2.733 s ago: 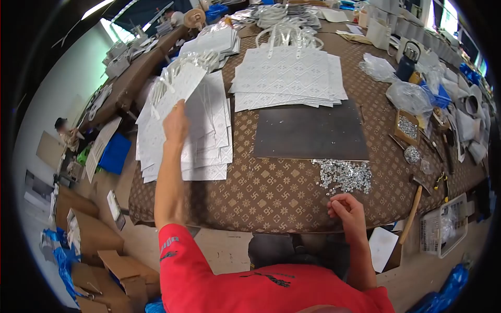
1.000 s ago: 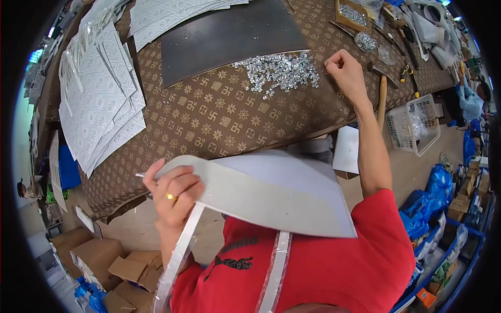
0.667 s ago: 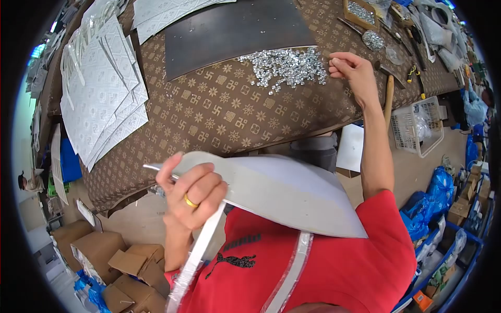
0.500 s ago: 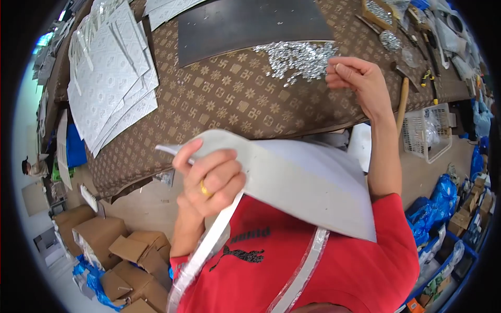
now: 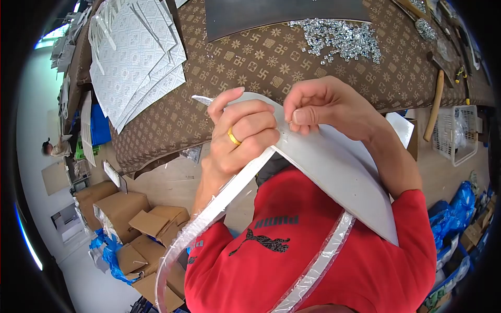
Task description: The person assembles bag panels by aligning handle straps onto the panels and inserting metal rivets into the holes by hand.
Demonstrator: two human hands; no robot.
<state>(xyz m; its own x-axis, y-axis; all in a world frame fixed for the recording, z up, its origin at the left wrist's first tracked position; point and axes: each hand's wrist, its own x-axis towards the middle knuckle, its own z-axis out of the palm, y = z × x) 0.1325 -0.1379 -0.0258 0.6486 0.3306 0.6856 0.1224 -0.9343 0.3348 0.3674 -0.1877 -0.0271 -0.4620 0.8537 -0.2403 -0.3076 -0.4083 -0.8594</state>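
Panel: pale grey and bent, this piece (image 5: 334,172) was up off the counter (image 5: 240,68), right between its near edge and the red shirt (image 5: 308,219).
Long axis: a slant, running from the upper left, at the left hand, down to the lower right, by the right sleeve.
Left hand: here was the grip! This ringed hand (image 5: 240,130) had its fingers clamped around the panel's upper left end, thumb side up.
Right hand: in close, this one (image 5: 334,107) bent over the panel's upper part, fingers drawn together in a pinch; whether they had a tiny piece between them, I could not tell.
Fingers to panel: from the right fingertips, most of the panel lay toward the body and out to the right; the left hand was the nearer, already on it, with the right fingertips just beside.
Straps: two, plastic-wrapped, one (image 5: 209,211) trailing down from near the left hand, the other (image 5: 321,263) hanging across the shirt.
Shiny pieces: a loose heap (image 5: 342,41) on the counter, beyond the right hand, beside a dark board (image 5: 282,13).
Patterned sheets: a fanned stack (image 5: 138,57), over at the counter's left.
Far right: a wooden-handled hammer (image 5: 434,107) jutted past the edge, near a white basket (image 5: 454,135).
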